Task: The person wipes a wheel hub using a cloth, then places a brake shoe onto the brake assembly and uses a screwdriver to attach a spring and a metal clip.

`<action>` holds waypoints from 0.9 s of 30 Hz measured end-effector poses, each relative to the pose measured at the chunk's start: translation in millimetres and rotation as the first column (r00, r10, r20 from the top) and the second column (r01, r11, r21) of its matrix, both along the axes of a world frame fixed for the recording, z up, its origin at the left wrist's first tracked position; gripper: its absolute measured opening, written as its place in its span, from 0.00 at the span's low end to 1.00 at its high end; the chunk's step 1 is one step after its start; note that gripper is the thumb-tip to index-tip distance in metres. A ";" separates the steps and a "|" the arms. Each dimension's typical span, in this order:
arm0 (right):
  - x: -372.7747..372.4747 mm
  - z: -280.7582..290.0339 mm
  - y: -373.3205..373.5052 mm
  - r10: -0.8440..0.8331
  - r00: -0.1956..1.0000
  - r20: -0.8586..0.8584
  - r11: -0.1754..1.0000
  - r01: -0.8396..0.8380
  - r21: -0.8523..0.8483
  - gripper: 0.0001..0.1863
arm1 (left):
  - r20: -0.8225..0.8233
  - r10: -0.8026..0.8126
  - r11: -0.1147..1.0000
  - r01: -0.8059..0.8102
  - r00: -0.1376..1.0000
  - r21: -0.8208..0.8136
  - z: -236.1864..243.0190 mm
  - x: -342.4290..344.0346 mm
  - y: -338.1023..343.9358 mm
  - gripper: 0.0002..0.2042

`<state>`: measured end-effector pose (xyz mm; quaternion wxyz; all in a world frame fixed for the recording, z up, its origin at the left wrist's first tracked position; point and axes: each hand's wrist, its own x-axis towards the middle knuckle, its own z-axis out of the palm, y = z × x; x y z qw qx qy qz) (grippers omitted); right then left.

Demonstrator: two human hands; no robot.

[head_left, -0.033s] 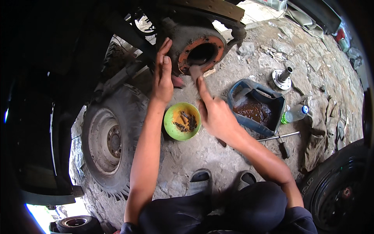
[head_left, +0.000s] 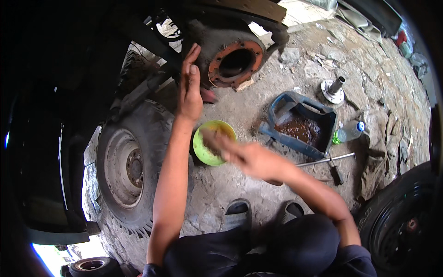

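Note:
My left hand (head_left: 190,92) is open, its fingers stretched upward along the side of the dark axle housing (head_left: 199,34); I cannot tell whether the palm presses on it. The housing's round orange-red flange (head_left: 213,74) has bolt holes around a dark opening. In my right hand (head_left: 258,159) is a brush (head_left: 211,138), smeared by motion, its head over the light green bowl (head_left: 208,159). The bowl has an orange-brown inside; the bolts in it are mostly hidden by the brush.
Right of the bowl lies a cut-open blue jerrycan (head_left: 302,147) with dark brown liquid. Beyond it stand a flanged metal spindle (head_left: 333,94) and a plastic bottle (head_left: 353,132). A metal bar (head_left: 344,157) lies nearby. Tires (head_left: 157,134) flank me on both sides.
My right hand has brought the brush from the flange's lower edge down and left to the bowl. My left hand has stayed by the housing; the view has shifted slightly.

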<state>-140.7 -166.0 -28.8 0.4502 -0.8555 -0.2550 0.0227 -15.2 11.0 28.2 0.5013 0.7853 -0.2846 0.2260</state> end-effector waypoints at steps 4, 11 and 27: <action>-54.2 -66.7 -12.3 0.131 0.979 -0.159 0.988 -0.141 -0.057 0.32 | -0.022 -0.043 0.999 0.043 0.999 0.002 -1.3 0.6 3.9 0.30; -63.3 -169.9 -54.6 -0.131 0.988 -0.082 0.871 0.075 -0.486 0.37 | 0.066 -0.042 0.997 0.038 0.997 0.065 -4.6 -1.8 0.9 0.30; 88.7 -1.7 -20.5 -0.138 0.900 0.413 0.738 0.372 -0.563 0.45 | 0.123 -0.032 0.996 0.022 0.992 0.081 -8.0 -3.9 3.0 0.28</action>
